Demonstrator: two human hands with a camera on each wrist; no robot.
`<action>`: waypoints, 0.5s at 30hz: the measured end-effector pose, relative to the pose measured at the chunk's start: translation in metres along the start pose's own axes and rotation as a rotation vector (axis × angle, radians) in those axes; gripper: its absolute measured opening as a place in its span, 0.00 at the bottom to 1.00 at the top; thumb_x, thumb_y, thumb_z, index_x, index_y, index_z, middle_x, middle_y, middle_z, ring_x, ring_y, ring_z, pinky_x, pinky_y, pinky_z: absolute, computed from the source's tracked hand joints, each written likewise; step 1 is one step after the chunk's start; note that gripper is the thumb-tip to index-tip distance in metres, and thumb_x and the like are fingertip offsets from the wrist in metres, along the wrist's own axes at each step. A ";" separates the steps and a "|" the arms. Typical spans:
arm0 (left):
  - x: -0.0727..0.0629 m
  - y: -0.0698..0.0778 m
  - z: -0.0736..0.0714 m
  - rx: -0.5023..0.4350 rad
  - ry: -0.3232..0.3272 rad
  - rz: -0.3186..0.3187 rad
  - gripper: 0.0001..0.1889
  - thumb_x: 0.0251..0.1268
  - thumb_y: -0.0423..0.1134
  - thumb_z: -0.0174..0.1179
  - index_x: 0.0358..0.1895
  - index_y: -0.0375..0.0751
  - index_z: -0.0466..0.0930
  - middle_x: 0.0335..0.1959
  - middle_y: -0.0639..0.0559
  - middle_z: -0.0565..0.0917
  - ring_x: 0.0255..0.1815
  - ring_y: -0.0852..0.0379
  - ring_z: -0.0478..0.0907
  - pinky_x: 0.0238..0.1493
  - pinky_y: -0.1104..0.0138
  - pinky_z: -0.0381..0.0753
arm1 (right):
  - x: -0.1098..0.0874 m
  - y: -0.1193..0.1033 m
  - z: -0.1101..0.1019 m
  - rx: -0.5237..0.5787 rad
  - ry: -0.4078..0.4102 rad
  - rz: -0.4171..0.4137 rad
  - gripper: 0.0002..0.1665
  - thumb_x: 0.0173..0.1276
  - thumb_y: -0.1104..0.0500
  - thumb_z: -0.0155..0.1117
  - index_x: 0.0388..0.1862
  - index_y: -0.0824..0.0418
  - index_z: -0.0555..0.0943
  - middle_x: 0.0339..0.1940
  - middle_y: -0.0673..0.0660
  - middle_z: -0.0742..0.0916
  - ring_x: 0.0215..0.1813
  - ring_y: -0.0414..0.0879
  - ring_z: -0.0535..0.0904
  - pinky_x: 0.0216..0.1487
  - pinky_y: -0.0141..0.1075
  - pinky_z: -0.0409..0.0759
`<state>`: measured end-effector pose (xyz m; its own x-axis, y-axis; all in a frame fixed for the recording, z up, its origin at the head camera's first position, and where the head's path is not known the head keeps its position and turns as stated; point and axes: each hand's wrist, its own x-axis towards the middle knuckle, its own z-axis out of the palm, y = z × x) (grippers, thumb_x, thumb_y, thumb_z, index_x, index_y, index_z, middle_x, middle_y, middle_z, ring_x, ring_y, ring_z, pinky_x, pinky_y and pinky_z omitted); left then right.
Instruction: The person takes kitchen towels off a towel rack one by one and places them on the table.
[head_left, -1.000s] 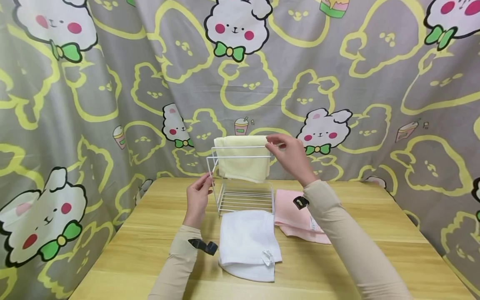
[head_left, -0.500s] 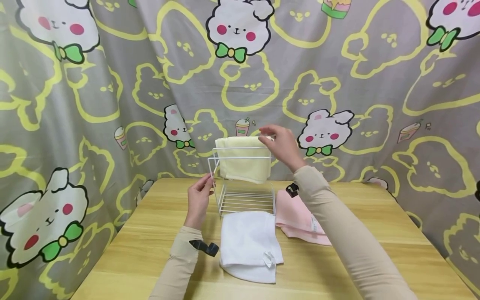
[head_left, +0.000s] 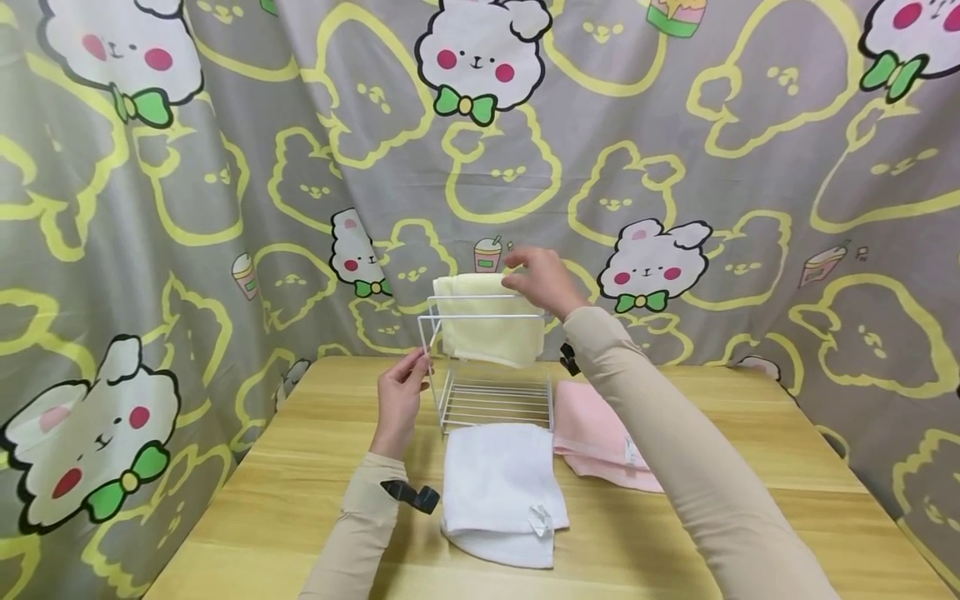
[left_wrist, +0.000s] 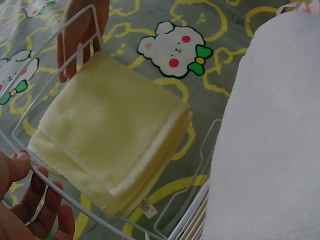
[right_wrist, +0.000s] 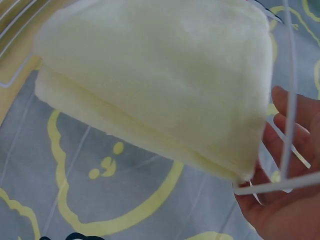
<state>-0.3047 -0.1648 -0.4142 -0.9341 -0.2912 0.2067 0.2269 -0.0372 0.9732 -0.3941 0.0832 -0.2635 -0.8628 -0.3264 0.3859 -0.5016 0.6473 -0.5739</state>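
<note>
A white wire rack [head_left: 432, 367] stands on the table. Over its upper bars hangs a folded pale yellow towel [head_left: 487, 333], which fills much of the left wrist view. My left hand [head_left: 400, 396] pinches the rack's left upright; its thumb and fingers show around the wire in the left wrist view. At the towel's top right, my right hand [head_left: 547, 282] is raised, thumb and index finger apart. In the right wrist view its fingers lie close to the towel's edge behind the wires; contact there is hard to tell. A folded white towel [head_left: 498, 483] lies before the rack.
A folded pink towel [head_left: 592, 425] lies to the right of the rack, partly behind my right sleeve. Both rest on the wooden table [head_left: 285, 483]. A grey patterned curtain [head_left: 487, 167] hangs close behind the table's back edge.
My right hand has left the yellow towel's upper right corner and moved leftward along its top, thumb and index finger spreading apart. My left hand keeps its hold on the rack.
</note>
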 end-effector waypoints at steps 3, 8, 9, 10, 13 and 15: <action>-0.001 -0.002 0.001 -0.005 -0.001 0.000 0.17 0.75 0.41 0.62 0.61 0.39 0.84 0.38 0.60 0.87 0.40 0.64 0.81 0.41 0.71 0.82 | 0.002 0.004 0.004 -0.015 -0.022 0.006 0.24 0.71 0.59 0.70 0.64 0.63 0.82 0.62 0.63 0.85 0.66 0.58 0.79 0.68 0.50 0.76; 0.000 -0.002 0.003 -0.014 0.004 0.002 0.17 0.75 0.40 0.62 0.61 0.39 0.84 0.40 0.55 0.88 0.40 0.63 0.81 0.41 0.71 0.82 | 0.002 0.007 0.006 -0.015 -0.054 0.036 0.25 0.72 0.57 0.69 0.66 0.62 0.81 0.64 0.62 0.84 0.67 0.57 0.79 0.69 0.49 0.75; 0.000 -0.001 0.003 -0.013 0.005 0.004 0.17 0.75 0.40 0.62 0.61 0.39 0.84 0.41 0.54 0.88 0.40 0.63 0.81 0.41 0.71 0.82 | 0.003 0.007 0.006 -0.016 -0.057 0.042 0.25 0.72 0.57 0.69 0.66 0.62 0.81 0.65 0.61 0.84 0.67 0.57 0.79 0.69 0.49 0.75; 0.000 -0.001 0.003 -0.016 0.005 0.006 0.17 0.75 0.40 0.62 0.61 0.39 0.84 0.41 0.53 0.88 0.40 0.63 0.81 0.41 0.71 0.82 | 0.003 0.006 0.006 -0.018 -0.058 0.047 0.25 0.72 0.57 0.68 0.66 0.62 0.81 0.65 0.61 0.84 0.67 0.56 0.79 0.70 0.48 0.75; 0.000 0.001 0.002 -0.012 0.007 0.003 0.17 0.75 0.41 0.62 0.61 0.40 0.84 0.41 0.54 0.88 0.41 0.63 0.81 0.41 0.71 0.82 | 0.004 0.004 0.006 -0.024 -0.066 0.068 0.25 0.73 0.57 0.68 0.66 0.62 0.80 0.66 0.61 0.84 0.68 0.56 0.78 0.71 0.48 0.74; 0.000 0.002 0.001 -0.007 0.005 0.000 0.17 0.75 0.41 0.62 0.61 0.39 0.84 0.41 0.55 0.87 0.41 0.63 0.80 0.41 0.72 0.82 | 0.004 0.002 0.007 -0.025 -0.069 0.077 0.23 0.73 0.58 0.68 0.65 0.62 0.81 0.64 0.61 0.84 0.67 0.56 0.79 0.70 0.48 0.75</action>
<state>-0.3045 -0.1640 -0.4123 -0.9327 -0.2962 0.2058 0.2287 -0.0442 0.9725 -0.3992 0.0783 -0.2681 -0.9015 -0.3208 0.2906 -0.4326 0.6890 -0.5815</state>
